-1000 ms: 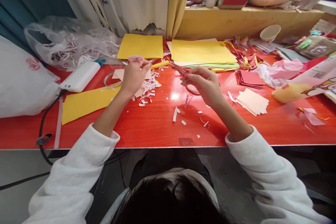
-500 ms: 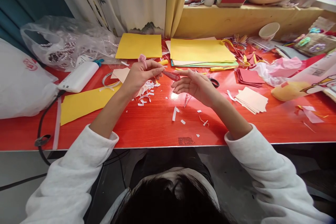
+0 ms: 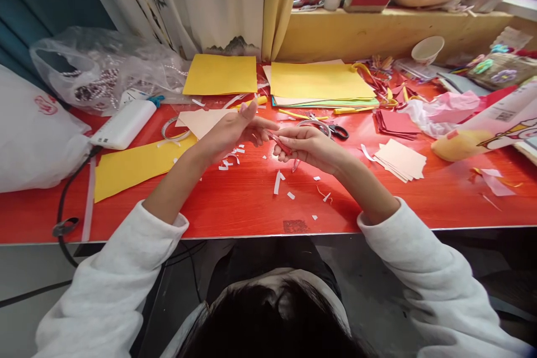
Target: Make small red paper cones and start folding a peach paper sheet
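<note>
My right hand [image 3: 312, 148] is closed in a pinch on a small red piece of rolled paper [image 3: 280, 144], its narrow end pointing left. My left hand [image 3: 235, 131] has its thumb raised and its fingers apart, with the fingertips close to that narrow end; whether they touch it I cannot tell. White paper scraps [image 3: 226, 165] lie on the red table under and around the hands. Beyond my right hand are a roll of clear tape [image 3: 315, 123] and black-handled scissors [image 3: 339, 132], both partly hidden.
Yellow sheets [image 3: 220, 74] and a stack of coloured paper [image 3: 321, 81] lie at the back. Red squares [image 3: 396, 124] and pale squares [image 3: 401, 160] are at the right. A white power strip [image 3: 125, 125], a tape roll [image 3: 175, 130] and a yellow strip [image 3: 134, 169] sit at the left.
The red rolled paper has passed from my left hand's pinch to my right hand's. My left hand's fingers have spread and its thumb has risen; my right hand has closed.
</note>
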